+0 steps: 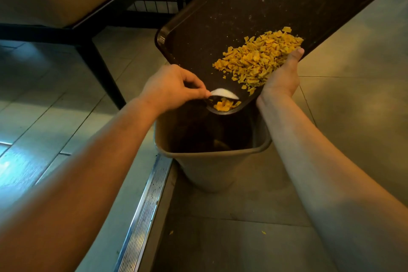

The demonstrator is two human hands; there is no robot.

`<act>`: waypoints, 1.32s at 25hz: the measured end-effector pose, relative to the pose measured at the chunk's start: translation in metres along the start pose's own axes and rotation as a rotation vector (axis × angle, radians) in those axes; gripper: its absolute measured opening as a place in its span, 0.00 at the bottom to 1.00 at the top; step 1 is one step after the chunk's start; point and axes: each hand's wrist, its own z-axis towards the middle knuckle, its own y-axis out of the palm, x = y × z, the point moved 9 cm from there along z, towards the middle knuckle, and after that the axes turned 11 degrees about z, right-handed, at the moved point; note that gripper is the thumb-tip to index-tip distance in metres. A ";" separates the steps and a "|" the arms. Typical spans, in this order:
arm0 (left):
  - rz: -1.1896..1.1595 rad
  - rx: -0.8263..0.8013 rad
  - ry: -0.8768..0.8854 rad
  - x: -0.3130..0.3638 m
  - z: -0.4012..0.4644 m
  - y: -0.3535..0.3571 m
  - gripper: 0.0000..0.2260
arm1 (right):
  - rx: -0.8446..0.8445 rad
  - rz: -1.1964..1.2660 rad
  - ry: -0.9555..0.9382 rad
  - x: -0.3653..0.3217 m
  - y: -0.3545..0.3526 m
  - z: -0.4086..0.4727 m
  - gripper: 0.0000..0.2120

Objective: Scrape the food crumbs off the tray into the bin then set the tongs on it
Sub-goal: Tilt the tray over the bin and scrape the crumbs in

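Observation:
A dark brown tray is tilted, its low corner hanging over the open grey bin. A heap of yellow-orange crumbs lies near the tray's lower right edge. My right hand grips that edge from below, thumb up along the rim beside the crumbs. My left hand pinches the shiny metal tongs. Their rounded end rests at the tray's lowest corner and mirrors a few crumbs; the rest of the tongs is hidden in my hand. The bin's inside is dark.
A black-framed table with a slanted leg and a wire grid panel stand at the upper left. A metal floor drain strip runs beside the bin. A couple of stray crumbs lie on the tiled floor.

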 end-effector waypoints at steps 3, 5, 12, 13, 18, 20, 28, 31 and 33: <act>0.122 -0.061 0.005 -0.006 -0.001 -0.010 0.03 | -0.016 0.019 -0.004 -0.002 0.003 -0.001 0.16; 0.034 -0.048 0.001 -0.008 -0.002 -0.015 0.03 | -0.013 0.008 -0.010 -0.002 0.003 -0.002 0.16; 0.008 -0.048 0.029 0.003 0.000 0.000 0.02 | -0.024 0.020 0.003 -0.001 0.004 -0.002 0.15; 0.009 -0.097 0.019 -0.001 0.000 -0.001 0.02 | -0.023 0.024 0.001 -0.002 0.004 -0.002 0.15; -0.071 0.020 -0.048 -0.017 0.002 -0.015 0.02 | -0.020 0.028 0.006 0.000 0.004 -0.002 0.15; -0.062 -0.022 -0.037 -0.013 0.001 -0.008 0.02 | -0.019 0.023 -0.002 0.000 0.004 0.000 0.16; 0.046 0.095 -0.104 -0.030 0.001 -0.030 0.02 | 0.006 0.021 0.002 -0.002 0.003 -0.002 0.17; 0.359 0.185 -0.036 -0.027 0.002 -0.040 0.08 | -0.008 0.022 0.010 -0.001 0.003 -0.001 0.19; 0.472 0.211 0.051 -0.019 0.003 -0.047 0.09 | -0.008 0.014 0.009 -0.001 0.003 -0.001 0.19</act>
